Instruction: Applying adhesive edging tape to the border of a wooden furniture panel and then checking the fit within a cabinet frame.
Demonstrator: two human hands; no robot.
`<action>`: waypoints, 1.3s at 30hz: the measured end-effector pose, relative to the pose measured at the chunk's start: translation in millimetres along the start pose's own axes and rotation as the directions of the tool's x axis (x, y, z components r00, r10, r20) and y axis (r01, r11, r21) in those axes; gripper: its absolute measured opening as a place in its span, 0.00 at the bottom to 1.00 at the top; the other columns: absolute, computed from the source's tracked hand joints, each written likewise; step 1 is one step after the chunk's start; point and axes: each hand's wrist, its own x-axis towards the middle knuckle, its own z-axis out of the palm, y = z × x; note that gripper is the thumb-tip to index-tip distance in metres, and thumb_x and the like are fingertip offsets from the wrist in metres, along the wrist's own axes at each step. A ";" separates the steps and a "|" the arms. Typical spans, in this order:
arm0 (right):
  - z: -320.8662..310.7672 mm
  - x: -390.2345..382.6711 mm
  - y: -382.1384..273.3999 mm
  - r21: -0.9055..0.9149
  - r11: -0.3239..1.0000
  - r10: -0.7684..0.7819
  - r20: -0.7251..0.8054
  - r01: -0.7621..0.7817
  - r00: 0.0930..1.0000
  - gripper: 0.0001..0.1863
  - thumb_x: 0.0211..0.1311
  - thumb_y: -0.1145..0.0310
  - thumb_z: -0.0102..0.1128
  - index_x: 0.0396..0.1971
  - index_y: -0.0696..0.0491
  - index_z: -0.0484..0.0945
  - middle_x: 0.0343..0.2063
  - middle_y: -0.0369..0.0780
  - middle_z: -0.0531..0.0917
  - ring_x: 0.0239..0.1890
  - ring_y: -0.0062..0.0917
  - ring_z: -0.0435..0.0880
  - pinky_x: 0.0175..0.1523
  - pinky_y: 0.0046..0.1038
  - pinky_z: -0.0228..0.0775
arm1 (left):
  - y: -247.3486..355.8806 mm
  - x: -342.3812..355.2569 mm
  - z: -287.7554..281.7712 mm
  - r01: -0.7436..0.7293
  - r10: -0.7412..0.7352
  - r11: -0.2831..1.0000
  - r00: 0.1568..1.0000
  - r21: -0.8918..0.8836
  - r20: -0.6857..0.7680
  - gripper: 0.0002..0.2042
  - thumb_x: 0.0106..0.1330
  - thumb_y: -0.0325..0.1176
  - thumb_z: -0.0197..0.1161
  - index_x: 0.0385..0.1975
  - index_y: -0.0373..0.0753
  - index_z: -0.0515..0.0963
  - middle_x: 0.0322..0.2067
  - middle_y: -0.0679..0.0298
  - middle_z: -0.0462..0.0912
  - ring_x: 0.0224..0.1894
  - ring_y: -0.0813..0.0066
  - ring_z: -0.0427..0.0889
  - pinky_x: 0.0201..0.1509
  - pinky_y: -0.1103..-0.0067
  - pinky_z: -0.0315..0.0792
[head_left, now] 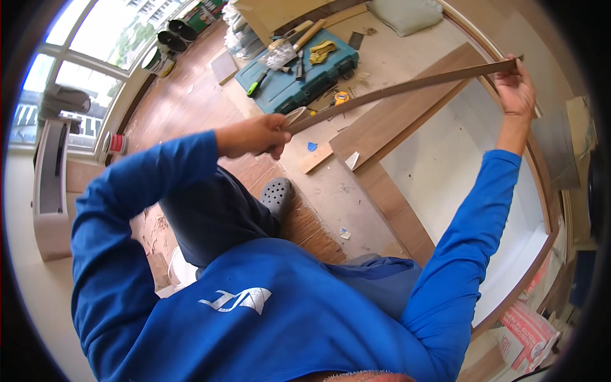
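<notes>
A long, thin brown wooden strip (402, 89) stretches diagonally between my two hands. My left hand (258, 136) has its fingers wrapped round the lower left end. My right hand (514, 88) grips the higher right end, above the edge of a white-bottomed box (448, 172). Beneath the strip, a wide wood-coloured board (414, 105) lies across that box's corner, meeting another board (394, 210) that runs toward me. A short light wood offcut (317, 158) lies on the floor by the box, with a small blue scrap (312, 146) nearby.
Beyond the strip sits a teal case (267, 76) with hand tools and yellow gloves (322, 51) on it. A grey cushion (404, 13) lies behind. Containers (153, 61) line the windows at left. My clog (275, 197) rests near the box; a printed sack (525, 334) is at lower right.
</notes>
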 end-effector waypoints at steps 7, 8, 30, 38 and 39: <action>34.3 -24.0 11.9 -0.436 0.899 0.005 -0.101 -0.049 0.995 0.10 0.64 0.73 0.66 0.44 0.55 0.79 0.39 0.40 0.85 0.39 0.25 0.84 0.40 0.25 0.80 | -68.5 98.4 -24.0 0.001 0.025 0.973 0.994 0.232 -0.108 0.10 0.74 0.38 0.54 0.39 0.37 0.72 0.29 0.64 0.82 0.32 0.76 0.81 0.35 0.74 0.74; 38.9 -34.2 12.9 -0.597 0.801 -0.013 -0.094 -0.046 0.995 0.11 0.63 0.72 0.68 0.44 0.53 0.80 0.39 0.39 0.86 0.39 0.22 0.84 0.38 0.22 0.80 | -76.3 111.8 -19.6 -0.016 0.065 0.954 0.985 0.298 -0.158 0.10 0.73 0.38 0.55 0.39 0.36 0.72 0.30 0.62 0.82 0.33 0.74 0.82 0.36 0.73 0.74; 155.0 -106.4 130.2 -0.933 0.339 -0.146 0.078 0.124 0.986 0.09 0.65 0.64 0.67 0.39 0.54 0.84 0.28 0.34 0.85 0.27 0.18 0.84 0.33 0.17 0.74 | 90.2 114.2 -60.0 -0.487 0.496 0.759 0.862 0.433 0.099 0.23 0.74 0.53 0.54 0.52 0.38 0.77 0.42 0.59 0.84 0.46 0.67 0.82 0.52 0.70 0.76; 177.6 -119.8 177.6 -0.930 0.342 -0.135 0.092 0.134 0.987 0.10 0.66 0.64 0.67 0.32 0.56 0.83 0.23 0.31 0.81 0.24 0.11 0.79 0.29 0.15 0.71 | 139.1 39.7 8.2 -0.713 0.701 0.639 0.694 -0.290 -0.160 0.24 0.72 0.44 0.62 0.60 0.35 0.68 0.39 0.63 0.82 0.42 0.79 0.80 0.49 0.78 0.76; 181.8 -121.8 179.3 -0.900 0.422 -0.103 0.067 0.105 0.992 0.09 0.66 0.65 0.67 0.32 0.56 0.83 0.23 0.31 0.81 0.23 0.11 0.79 0.28 0.15 0.71 | 134.2 45.6 14.0 -0.769 0.740 0.583 0.635 -0.262 -0.222 0.21 0.73 0.43 0.61 0.57 0.34 0.69 0.37 0.64 0.81 0.38 0.80 0.80 0.44 0.80 0.77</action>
